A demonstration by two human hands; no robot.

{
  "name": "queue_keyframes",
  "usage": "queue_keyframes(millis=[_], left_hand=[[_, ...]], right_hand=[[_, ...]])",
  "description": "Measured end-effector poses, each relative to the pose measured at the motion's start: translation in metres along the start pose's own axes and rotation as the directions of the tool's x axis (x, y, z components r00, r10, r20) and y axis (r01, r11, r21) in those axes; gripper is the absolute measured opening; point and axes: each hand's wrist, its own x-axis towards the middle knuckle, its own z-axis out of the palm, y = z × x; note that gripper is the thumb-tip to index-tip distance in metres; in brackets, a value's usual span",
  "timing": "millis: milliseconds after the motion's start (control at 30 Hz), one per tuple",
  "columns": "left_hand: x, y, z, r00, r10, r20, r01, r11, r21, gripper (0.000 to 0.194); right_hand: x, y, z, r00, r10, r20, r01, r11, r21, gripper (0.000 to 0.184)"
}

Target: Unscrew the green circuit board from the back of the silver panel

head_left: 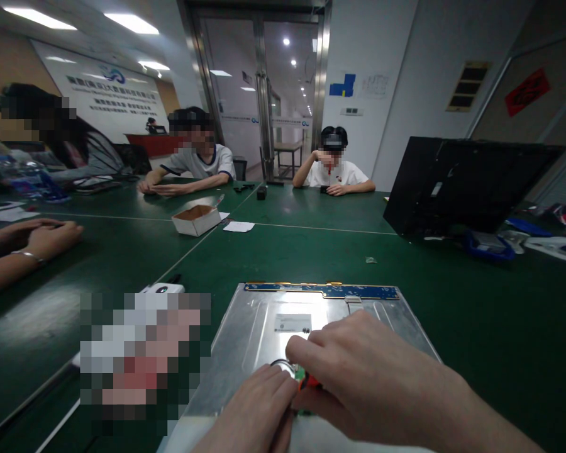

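In front of me, a display panel lies with its silver metal back up. A long blue circuit board runs along its far edge, and a flat cable leads off that strip. Close to me, a small green circuit board with a dark wire shows between my hands. My left hand has its fingers together, pressed at the green board's left side. With bent fingers my right hand grips a red-and-black tool handle above the board; its tip is hidden.
Left of the panel lies a white phone-like device, partly blurred out. A small open box and paper sit farther off. A black monitor stands at right, near blue-and-white tools. Several other people sit around the green table.
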Motion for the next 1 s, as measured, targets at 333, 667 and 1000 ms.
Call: queue_keyframes(millis=[333, 667, 1000], left_hand=[[0.003, 0.002, -0.002, 1.000, 0.025, 0.016, -0.025, 0.999, -0.025, 0.026], [0.001, 0.000, 0.000, 0.999, 0.007, 0.039, -0.007, 1.000, -0.003, 0.022], [0.001, -0.001, 0.001, 1.000, 0.022, 0.000, -0.022, 1.000, -0.019, 0.027]], right_hand=[[0.001, -0.001, -0.006, 1.000, -0.016, 0.021, 0.016, 0.999, 0.029, 0.010], [-0.002, 0.003, -0.001, 0.999, -0.023, -0.035, 0.024, 0.999, 0.041, 0.010], [-0.001, -0.001, 0.004, 0.998, -0.047, -0.046, 0.049, 0.998, 0.035, 0.005]])
